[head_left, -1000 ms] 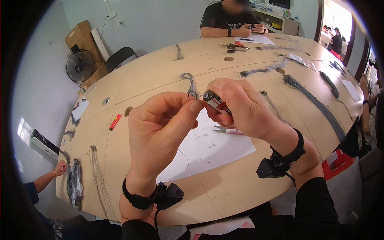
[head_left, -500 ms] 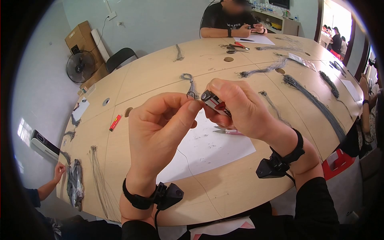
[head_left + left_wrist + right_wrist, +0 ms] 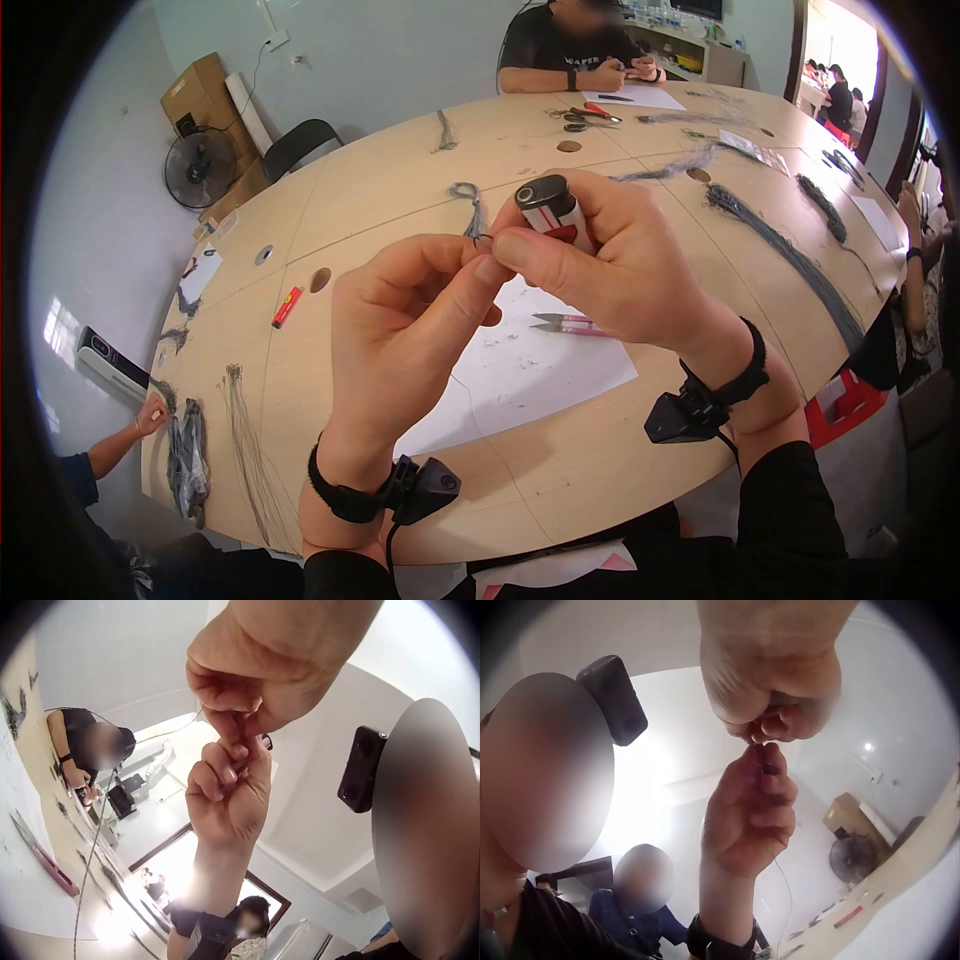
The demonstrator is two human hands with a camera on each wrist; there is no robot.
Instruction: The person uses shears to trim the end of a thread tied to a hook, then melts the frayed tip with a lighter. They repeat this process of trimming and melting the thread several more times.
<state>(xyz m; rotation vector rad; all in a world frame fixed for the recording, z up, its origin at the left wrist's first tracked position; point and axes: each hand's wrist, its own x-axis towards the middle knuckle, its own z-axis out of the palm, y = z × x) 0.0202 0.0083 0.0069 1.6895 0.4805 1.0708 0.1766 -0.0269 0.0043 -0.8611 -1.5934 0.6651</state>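
My left hand [image 3: 400,325] pinches a thin dark cord [image 3: 481,238] between thumb and forefinger, and a small curve of it stands above the fingertips. The cord's thin tail hangs below that hand, seen in the left wrist view as a grey line [image 3: 90,870]. My right hand [image 3: 625,265] grips a black and white lighter [image 3: 548,205] with a red mark, its black end facing up. The right thumb [image 3: 530,255] lies across to the left fingertips, where the two hands meet. Fingers hide the cord at the meeting point.
Below the hands lies white paper [image 3: 520,390] with dark scraps and pink-handled snips [image 3: 565,324]. A red lighter [image 3: 287,307] rests at left. Bundles of grey cords [image 3: 785,250] spread over the table [image 3: 360,210]. Across sits another person [image 3: 565,50]; someone's hand [image 3: 152,413] is at far left.
The right hand has turned the lighter more upright, black end up. Its thumb has come off the lighter's side and across to the left fingertips. The left hand has barely moved.
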